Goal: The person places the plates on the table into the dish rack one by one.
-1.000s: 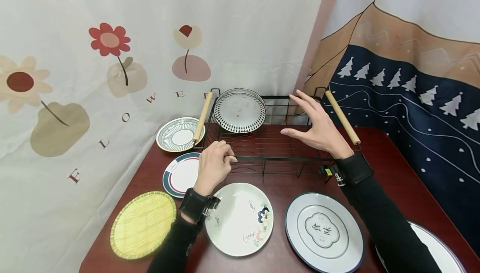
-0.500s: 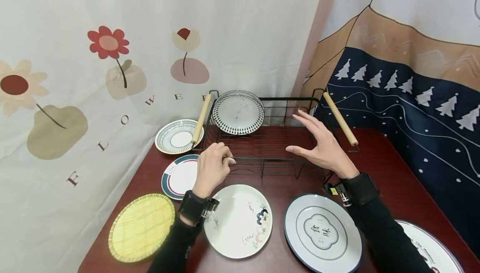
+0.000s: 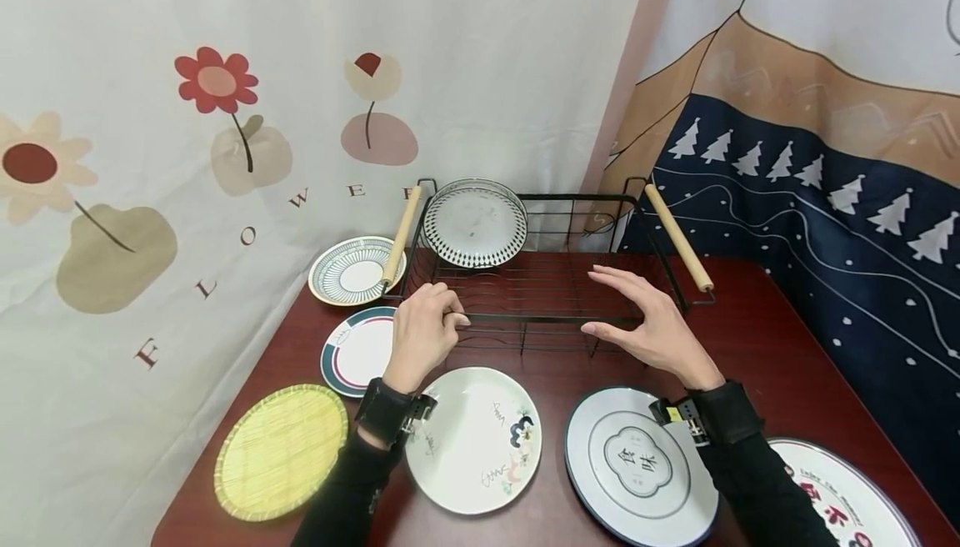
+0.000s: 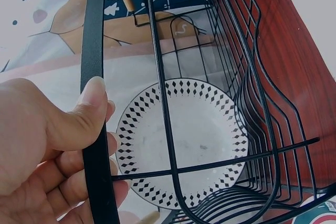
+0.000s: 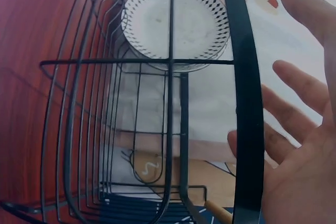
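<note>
At the table's back edge, a left hand (image 3: 422, 332) grips the front rail of the black wire dish rack (image 3: 540, 316) while the open right hand (image 3: 651, 326) hovers beside it; steadying seems underway, closing the right hand likely next.

- Black wire dish rack (image 3: 540, 297): sits level at the table's twelve o'clock end, with a wooden handle along each short side.
- Diamond-rimmed white plate (image 3: 476, 223): stands on edge in the rack's eleven o'clock corner, leaning back, its face toward six o'clock.
</note>
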A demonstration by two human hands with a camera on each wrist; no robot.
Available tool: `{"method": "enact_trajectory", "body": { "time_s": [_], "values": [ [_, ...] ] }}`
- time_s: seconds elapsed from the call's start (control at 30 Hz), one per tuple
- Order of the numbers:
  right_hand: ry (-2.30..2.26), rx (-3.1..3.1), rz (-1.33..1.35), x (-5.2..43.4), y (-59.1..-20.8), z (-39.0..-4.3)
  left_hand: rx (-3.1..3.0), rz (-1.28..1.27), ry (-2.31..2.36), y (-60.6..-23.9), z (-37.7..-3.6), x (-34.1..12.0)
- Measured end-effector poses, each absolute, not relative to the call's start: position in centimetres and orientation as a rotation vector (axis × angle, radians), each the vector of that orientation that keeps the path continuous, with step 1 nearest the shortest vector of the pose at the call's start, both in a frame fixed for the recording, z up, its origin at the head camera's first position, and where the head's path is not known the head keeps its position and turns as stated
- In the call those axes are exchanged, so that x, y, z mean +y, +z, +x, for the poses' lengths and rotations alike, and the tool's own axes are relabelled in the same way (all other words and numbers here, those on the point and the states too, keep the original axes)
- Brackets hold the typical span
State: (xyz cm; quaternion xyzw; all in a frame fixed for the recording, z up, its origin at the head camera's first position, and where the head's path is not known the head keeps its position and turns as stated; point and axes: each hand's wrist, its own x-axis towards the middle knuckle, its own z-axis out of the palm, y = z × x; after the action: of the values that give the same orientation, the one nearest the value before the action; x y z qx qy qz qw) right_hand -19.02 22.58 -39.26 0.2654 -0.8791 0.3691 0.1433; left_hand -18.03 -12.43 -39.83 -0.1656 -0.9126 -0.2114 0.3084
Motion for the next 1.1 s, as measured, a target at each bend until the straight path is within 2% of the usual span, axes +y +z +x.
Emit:
{"method": "enact_trajectory", "body": {
  "time_s": [0.37, 1.1],
  "values": [
    [0.939, -2.464, 0.722, 22.5, -40.2, -18.9, -2.429, -0.431, -0.546, -40.0, -18.0, -12.6],
    [0.976, -2.295, 0.699, 21.8, -41.7, -18.6, -2.429, -0.432, -0.556, -39.9, -17.9, -12.3]
  ]
}}
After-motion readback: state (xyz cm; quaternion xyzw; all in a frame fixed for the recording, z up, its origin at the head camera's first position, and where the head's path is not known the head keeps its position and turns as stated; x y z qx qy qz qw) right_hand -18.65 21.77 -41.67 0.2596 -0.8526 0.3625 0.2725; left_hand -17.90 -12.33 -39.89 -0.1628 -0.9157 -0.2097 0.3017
